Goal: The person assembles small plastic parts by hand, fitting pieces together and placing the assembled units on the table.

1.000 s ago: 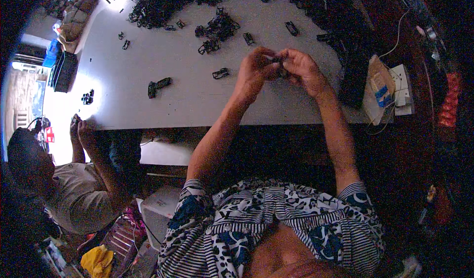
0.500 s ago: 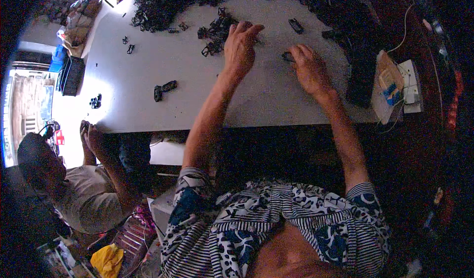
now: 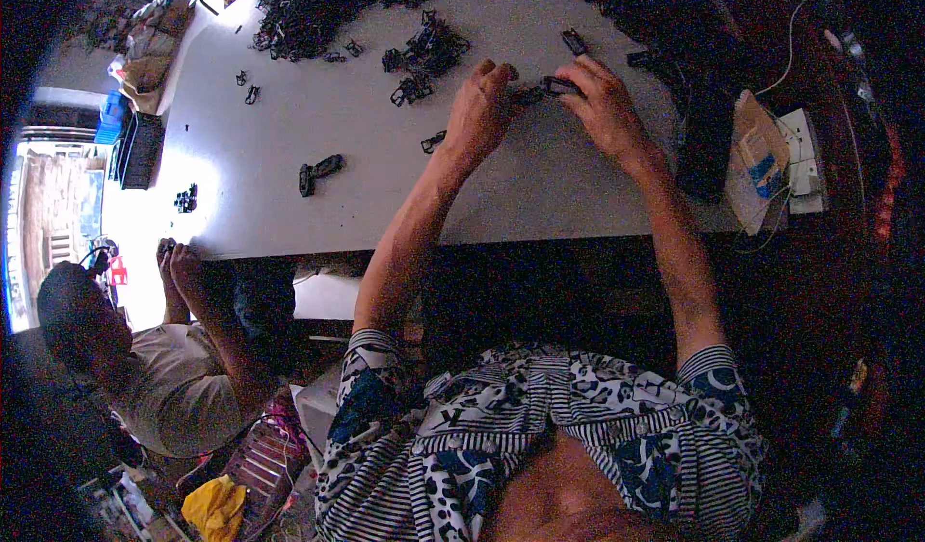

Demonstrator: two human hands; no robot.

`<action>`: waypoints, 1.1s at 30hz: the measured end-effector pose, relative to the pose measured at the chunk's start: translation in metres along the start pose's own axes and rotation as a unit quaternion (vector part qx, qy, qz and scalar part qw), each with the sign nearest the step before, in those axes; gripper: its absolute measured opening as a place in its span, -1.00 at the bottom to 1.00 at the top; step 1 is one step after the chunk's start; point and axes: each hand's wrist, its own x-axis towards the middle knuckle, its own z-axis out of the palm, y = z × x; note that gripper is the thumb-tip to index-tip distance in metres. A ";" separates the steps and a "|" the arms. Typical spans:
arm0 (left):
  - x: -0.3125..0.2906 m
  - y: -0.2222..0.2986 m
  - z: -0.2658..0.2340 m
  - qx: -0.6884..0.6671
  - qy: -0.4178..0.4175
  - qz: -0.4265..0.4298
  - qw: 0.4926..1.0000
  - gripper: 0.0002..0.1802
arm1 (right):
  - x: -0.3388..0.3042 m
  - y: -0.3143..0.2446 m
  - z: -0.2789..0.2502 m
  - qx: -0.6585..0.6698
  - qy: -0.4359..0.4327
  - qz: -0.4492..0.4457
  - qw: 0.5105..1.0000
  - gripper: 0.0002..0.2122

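Over the white table (image 3: 385, 200) my two hands are close together, fingertips almost meeting. My left hand (image 3: 482, 113) is closed with its fingers pinched on a small black plastic piece (image 3: 527, 96). In the closed fingers of my right hand (image 3: 607, 108) is another black plastic piece (image 3: 559, 86), longer and frame-like. The two pieces nearly touch; whether they join I cannot tell. A loose cluster of black frame-like parts (image 3: 432, 49) lies just beyond my left hand. One more black part (image 3: 434, 142) rests beside my left wrist, and another (image 3: 574, 42) beyond my right hand.
Large heaps of black parts (image 3: 318, 12) cover the far side and the right edge (image 3: 708, 128). Two joined-looking parts (image 3: 319, 174) lie left of my forearm. A co-worker (image 3: 173, 378) sits at the left corner, hands at the table edge. A white power strip (image 3: 803, 161) is at right.
My left hand has come away from the cluster, moving right and nearer, and now pinches a black piece. My right hand has lifted its piece slightly farther off, toward the left hand.
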 end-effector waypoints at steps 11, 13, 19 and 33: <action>-0.018 0.007 -0.021 -0.018 0.022 -0.032 0.999 -0.68 | 0.030 0.009 0.017 -0.048 -0.133 -0.127 0.982 -0.76; -0.023 0.007 -0.029 -0.013 0.018 -0.058 0.998 -0.64 | 0.033 0.010 0.017 -0.077 -0.152 -0.146 0.974 -0.78; -0.052 0.003 -0.063 0.025 0.025 -0.083 0.996 -0.60 | 0.025 0.009 0.025 -0.057 -0.084 -0.156 0.983 -0.79; -0.143 0.023 -0.077 0.026 0.145 -0.202 0.968 -0.76 | 0.045 -0.094 0.113 0.022 -0.181 -0.097 0.978 -0.67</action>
